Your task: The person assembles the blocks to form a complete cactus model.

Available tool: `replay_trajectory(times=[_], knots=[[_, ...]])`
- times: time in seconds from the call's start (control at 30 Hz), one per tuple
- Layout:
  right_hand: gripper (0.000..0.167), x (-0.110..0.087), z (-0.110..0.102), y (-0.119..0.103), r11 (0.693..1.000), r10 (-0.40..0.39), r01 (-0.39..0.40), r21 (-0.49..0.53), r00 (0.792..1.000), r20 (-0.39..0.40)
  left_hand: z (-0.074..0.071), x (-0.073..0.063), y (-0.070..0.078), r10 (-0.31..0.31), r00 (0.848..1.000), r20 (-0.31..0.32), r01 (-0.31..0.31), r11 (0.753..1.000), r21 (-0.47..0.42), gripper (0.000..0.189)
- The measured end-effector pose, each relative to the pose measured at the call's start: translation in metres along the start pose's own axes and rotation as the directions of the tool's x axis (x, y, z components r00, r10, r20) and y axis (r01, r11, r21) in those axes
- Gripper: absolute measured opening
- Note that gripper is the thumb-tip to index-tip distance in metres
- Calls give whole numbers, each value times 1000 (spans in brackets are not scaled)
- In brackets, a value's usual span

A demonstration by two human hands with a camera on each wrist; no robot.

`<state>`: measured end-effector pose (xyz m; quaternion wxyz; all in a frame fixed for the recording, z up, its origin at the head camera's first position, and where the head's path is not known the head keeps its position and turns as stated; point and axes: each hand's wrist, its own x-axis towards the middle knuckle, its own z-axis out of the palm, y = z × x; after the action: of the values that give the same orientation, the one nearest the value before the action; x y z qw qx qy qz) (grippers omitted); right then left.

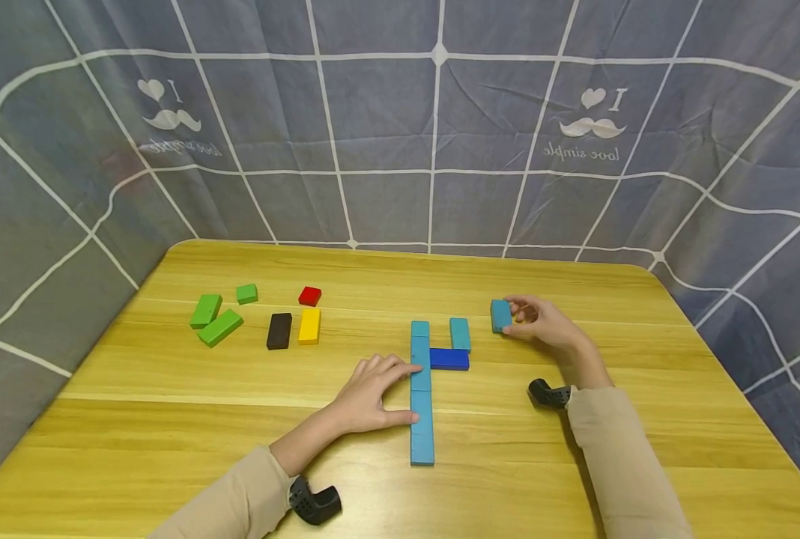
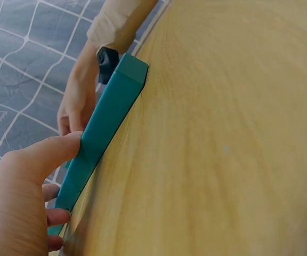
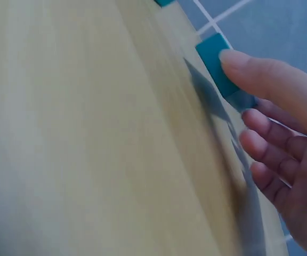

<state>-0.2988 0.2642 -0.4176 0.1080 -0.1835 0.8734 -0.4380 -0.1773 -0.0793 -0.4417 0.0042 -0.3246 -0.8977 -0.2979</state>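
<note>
My right hand (image 1: 544, 323) pinches a light blue block (image 1: 500, 316) between thumb and fingers, at the right of the other blue pieces. In the right wrist view this block (image 3: 213, 57) is tilted above the table, its shadow falling below. My left hand (image 1: 368, 398) rests with thumb and forefinger spread along a long straight row of light blue blocks (image 1: 422, 443). Against the row's right side lies a dark blue block (image 1: 449, 360), and one light blue block (image 1: 460, 332) stands off its far right corner, pointing away from me.
On the left of the wooden table (image 1: 171, 419) lie several green blocks (image 1: 221, 328), a black block (image 1: 279, 331), a yellow block (image 1: 309, 326) and a small red block (image 1: 310, 296). A grey curtain (image 1: 386, 112) with white lines hangs behind the table.
</note>
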Motion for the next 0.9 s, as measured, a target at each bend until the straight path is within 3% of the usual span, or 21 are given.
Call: replay_trajectory(times=[0.33,0.57,0.77,0.9], knots=[[62,37,25,-19,999,-35,35,-3,994,-106,1,1,-1,0,1000,2,0,1000,5,69],[62,51,38,-26,997,-58,60,48,997,-42,1,1,-1,3,1000,3,-3,1000,8,69],[59,46,42,-49,995,-53,52,90,999,12,1,1,-1,4,1000,5,-4,1000,8,69],[59,45,42,-53,995,-33,28,98,998,45,1,1,-1,3,1000,5,-3,1000,7,68]])
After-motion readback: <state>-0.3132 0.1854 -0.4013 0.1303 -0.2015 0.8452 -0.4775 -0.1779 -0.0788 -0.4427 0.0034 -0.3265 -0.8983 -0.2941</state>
